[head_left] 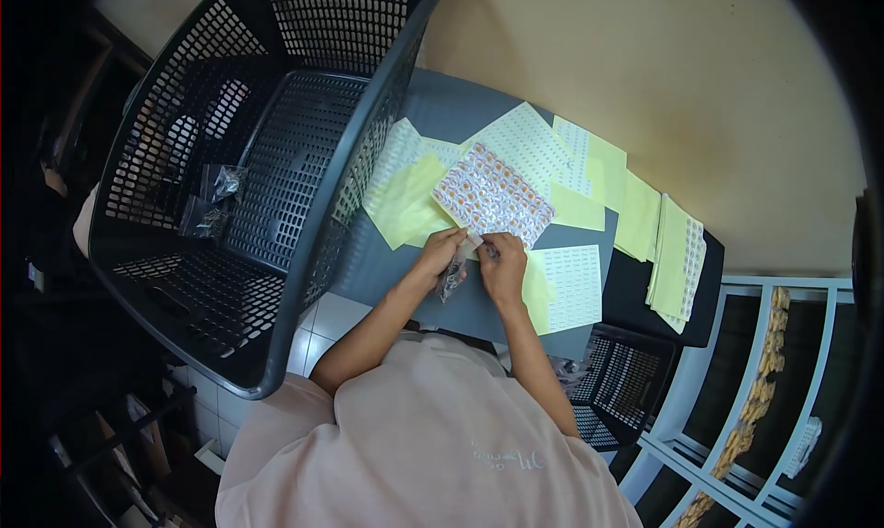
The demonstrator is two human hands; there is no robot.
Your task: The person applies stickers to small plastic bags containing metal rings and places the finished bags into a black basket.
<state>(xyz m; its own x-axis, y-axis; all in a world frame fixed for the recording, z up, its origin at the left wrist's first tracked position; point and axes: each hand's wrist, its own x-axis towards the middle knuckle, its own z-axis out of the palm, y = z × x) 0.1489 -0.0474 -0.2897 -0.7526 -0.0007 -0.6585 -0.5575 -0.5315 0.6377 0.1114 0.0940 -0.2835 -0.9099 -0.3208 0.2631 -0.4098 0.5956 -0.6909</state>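
- L hand (440, 256) was curled shut around a small clear bag (451, 278) of dark bits; the bag hung just below the fingers, at table centre.
- R hand (502, 261) was pinched together at thumb and forefinger on a tiny sticker (476, 242), touching the L fingertips.
- Count: 1 printed sticker sheet (493, 199) w/ orange dots at 12 o'clock of the hands; several yellow backing sheets (405, 201) from 10 to 3 o'clock, exact no. unclear; 1 white label sheet (573, 287) at 3 o'clock.
- 2 small filled bags (212, 201) lay in the big black basket (276, 160) at 9–10 o'clock.
- 1 smaller black basket (622, 381) at 5 o'clock.
- Surface: grey table (387, 261); beige wall (691, 86) behind; pale-blue shelving (773, 362) at 4 o'clock, white tile floor (322, 321) under.
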